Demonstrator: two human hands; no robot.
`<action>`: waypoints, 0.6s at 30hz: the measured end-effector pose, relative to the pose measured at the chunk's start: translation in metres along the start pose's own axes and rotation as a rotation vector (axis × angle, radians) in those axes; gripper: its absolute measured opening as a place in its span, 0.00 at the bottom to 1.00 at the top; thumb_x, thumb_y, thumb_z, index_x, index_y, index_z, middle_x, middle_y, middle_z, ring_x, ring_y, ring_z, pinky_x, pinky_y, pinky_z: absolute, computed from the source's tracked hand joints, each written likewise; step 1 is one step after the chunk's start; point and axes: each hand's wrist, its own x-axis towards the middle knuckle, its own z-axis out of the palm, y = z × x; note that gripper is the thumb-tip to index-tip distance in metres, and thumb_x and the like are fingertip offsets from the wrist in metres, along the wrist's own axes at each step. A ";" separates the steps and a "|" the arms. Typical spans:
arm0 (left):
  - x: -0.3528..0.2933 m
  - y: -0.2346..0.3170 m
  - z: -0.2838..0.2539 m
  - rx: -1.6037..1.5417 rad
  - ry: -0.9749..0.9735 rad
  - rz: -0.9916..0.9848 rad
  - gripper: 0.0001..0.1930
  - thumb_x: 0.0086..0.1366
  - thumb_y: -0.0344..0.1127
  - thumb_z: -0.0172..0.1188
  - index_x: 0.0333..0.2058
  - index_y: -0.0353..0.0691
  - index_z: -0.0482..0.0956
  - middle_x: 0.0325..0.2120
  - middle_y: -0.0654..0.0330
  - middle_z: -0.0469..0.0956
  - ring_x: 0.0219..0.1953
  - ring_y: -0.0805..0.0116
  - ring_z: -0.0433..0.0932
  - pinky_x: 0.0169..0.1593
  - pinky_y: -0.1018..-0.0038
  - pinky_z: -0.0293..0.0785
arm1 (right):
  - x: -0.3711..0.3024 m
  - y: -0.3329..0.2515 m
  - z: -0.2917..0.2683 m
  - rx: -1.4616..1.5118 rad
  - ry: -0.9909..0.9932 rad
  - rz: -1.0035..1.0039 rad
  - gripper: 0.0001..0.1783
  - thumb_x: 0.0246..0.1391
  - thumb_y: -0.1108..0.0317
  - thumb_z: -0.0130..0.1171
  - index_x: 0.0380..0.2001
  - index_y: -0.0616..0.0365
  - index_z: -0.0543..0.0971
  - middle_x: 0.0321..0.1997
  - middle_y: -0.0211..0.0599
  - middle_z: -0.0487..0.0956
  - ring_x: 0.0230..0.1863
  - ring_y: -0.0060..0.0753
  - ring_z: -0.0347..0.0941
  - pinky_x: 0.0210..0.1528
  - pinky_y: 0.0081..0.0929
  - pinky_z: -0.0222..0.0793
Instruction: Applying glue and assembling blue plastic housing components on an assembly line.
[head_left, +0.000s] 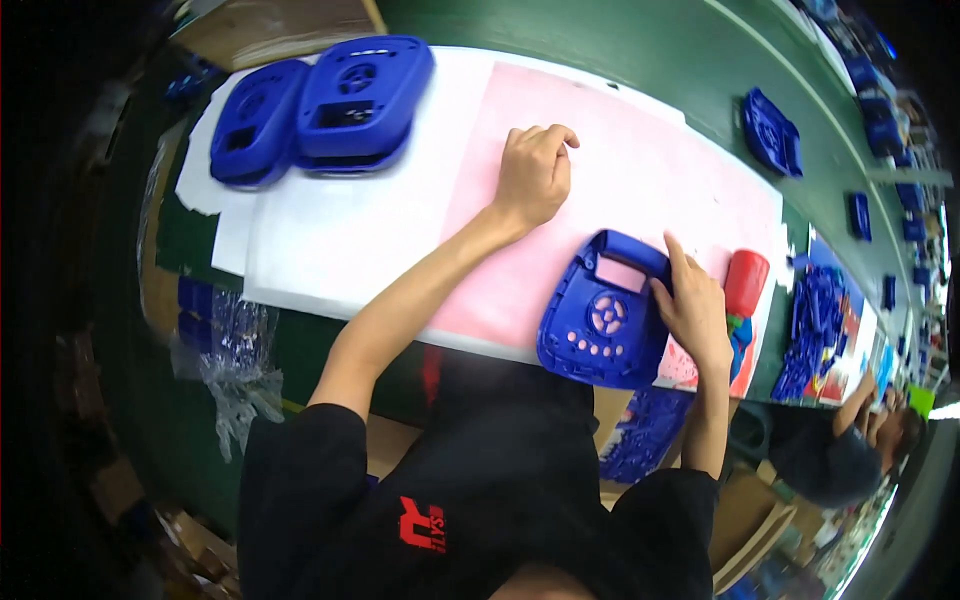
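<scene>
A blue plastic housing (575,330) lies with its hollow inside up at the front edge of the table, showing a rectangular window, a round grille and a row of small holes. My right hand (692,305) grips its right rim, thumb at the edge and forefinger stretched out. Beyond the housing, over the pink sheet (610,130), is my left hand (533,178) with its fingers curled in; whatever they may hold is hidden. At the far left stand blue housings, one nearer the edge (250,160) and a stacked one (395,85) beside it.
Right of my right hand is a red bottle (746,283). Farther right lies a pile of blue parts (808,330). A green conveyor belt (640,45) carries another blue shell (770,133). Clear plastic wrap (240,350) hangs at the left. A co-worker (825,450) sits at the right.
</scene>
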 end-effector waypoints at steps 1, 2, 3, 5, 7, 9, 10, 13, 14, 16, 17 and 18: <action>0.006 0.000 0.003 0.015 0.082 0.008 0.07 0.51 0.23 0.47 0.28 0.37 0.73 0.19 0.58 0.72 0.26 0.60 0.71 0.36 0.68 0.61 | 0.005 0.030 0.010 0.144 0.108 -0.125 0.25 0.48 0.66 0.59 0.50 0.65 0.69 0.35 0.59 0.76 0.35 0.56 0.73 0.39 0.38 0.70; 0.009 -0.007 0.002 0.045 0.166 0.012 0.07 0.51 0.22 0.46 0.28 0.37 0.73 0.19 0.58 0.72 0.26 0.60 0.71 0.36 0.68 0.61 | 0.010 0.031 -0.002 0.271 -0.027 -0.003 0.20 0.50 0.68 0.58 0.46 0.64 0.72 0.31 0.54 0.78 0.30 0.46 0.76 0.32 0.31 0.73; 0.010 -0.011 -0.003 0.074 0.205 0.010 0.07 0.52 0.22 0.46 0.27 0.36 0.73 0.18 0.57 0.72 0.22 0.62 0.72 0.33 0.69 0.63 | 0.017 0.039 -0.006 0.461 -0.086 0.106 0.18 0.51 0.69 0.57 0.46 0.63 0.72 0.30 0.50 0.78 0.27 0.39 0.76 0.28 0.27 0.73; 0.009 -0.020 -0.007 -0.018 0.249 -0.126 0.07 0.53 0.22 0.45 0.27 0.36 0.72 0.16 0.56 0.72 0.21 0.61 0.71 0.30 0.67 0.63 | 0.038 0.068 -0.005 0.711 -0.054 0.254 0.16 0.53 0.72 0.55 0.45 0.63 0.72 0.28 0.42 0.78 0.24 0.28 0.75 0.22 0.21 0.73; 0.012 -0.015 -0.003 -0.284 0.274 -0.357 0.06 0.54 0.22 0.44 0.27 0.33 0.71 0.13 0.54 0.71 0.15 0.64 0.70 0.21 0.69 0.63 | 0.062 0.104 -0.006 0.824 0.142 0.306 0.14 0.54 0.72 0.53 0.44 0.64 0.72 0.27 0.38 0.77 0.22 0.25 0.74 0.22 0.20 0.73; 0.014 -0.014 -0.003 -0.339 0.271 -0.392 0.06 0.54 0.22 0.44 0.27 0.33 0.71 0.12 0.55 0.70 0.14 0.67 0.70 0.20 0.71 0.63 | 0.092 0.120 -0.019 0.985 0.207 0.412 0.15 0.55 0.69 0.53 0.44 0.67 0.72 0.26 0.38 0.75 0.22 0.27 0.75 0.25 0.23 0.76; 0.014 -0.018 -0.006 -0.378 0.274 -0.428 0.07 0.55 0.22 0.43 0.27 0.33 0.71 0.11 0.56 0.70 0.14 0.69 0.70 0.19 0.73 0.63 | 0.107 0.107 -0.027 1.053 0.281 0.402 0.16 0.57 0.67 0.51 0.44 0.70 0.71 0.27 0.41 0.76 0.22 0.31 0.76 0.27 0.25 0.77; 0.009 -0.025 -0.010 -0.347 0.143 -0.455 0.07 0.54 0.23 0.44 0.27 0.34 0.72 0.13 0.61 0.70 0.17 0.78 0.68 0.22 0.78 0.63 | 0.144 0.069 -0.030 1.558 0.284 0.252 0.27 0.58 0.62 0.50 0.53 0.73 0.61 0.43 0.58 0.76 0.43 0.45 0.77 0.44 0.32 0.76; 0.011 -0.023 -0.005 -0.358 0.137 -0.453 0.07 0.54 0.23 0.44 0.27 0.34 0.72 0.13 0.61 0.70 0.17 0.78 0.68 0.22 0.78 0.63 | 0.148 0.060 -0.026 1.500 0.230 0.101 0.27 0.58 0.64 0.49 0.54 0.73 0.59 0.45 0.57 0.75 0.44 0.46 0.76 0.46 0.32 0.74; 0.010 -0.026 -0.005 -0.335 0.106 -0.391 0.07 0.55 0.24 0.44 0.29 0.34 0.72 0.12 0.59 0.70 0.14 0.71 0.68 0.21 0.72 0.65 | 0.151 -0.026 -0.004 1.042 0.338 0.093 0.28 0.54 0.70 0.50 0.57 0.68 0.59 0.45 0.49 0.76 0.44 0.39 0.76 0.45 0.27 0.72; 0.009 -0.029 -0.006 -0.333 0.096 -0.391 0.07 0.55 0.24 0.44 0.29 0.34 0.72 0.12 0.59 0.70 0.14 0.71 0.68 0.21 0.72 0.65 | 0.147 -0.065 0.016 0.750 0.441 -0.088 0.30 0.45 0.76 0.55 0.55 0.66 0.63 0.42 0.43 0.77 0.40 0.33 0.75 0.43 0.27 0.71; 0.007 -0.030 -0.003 -0.261 0.067 -0.322 0.07 0.55 0.23 0.44 0.28 0.35 0.73 0.13 0.61 0.70 0.16 0.73 0.68 0.22 0.74 0.65 | 0.139 -0.101 0.030 0.726 0.484 -0.309 0.31 0.37 0.80 0.57 0.51 0.64 0.67 0.40 0.40 0.77 0.40 0.35 0.74 0.45 0.30 0.69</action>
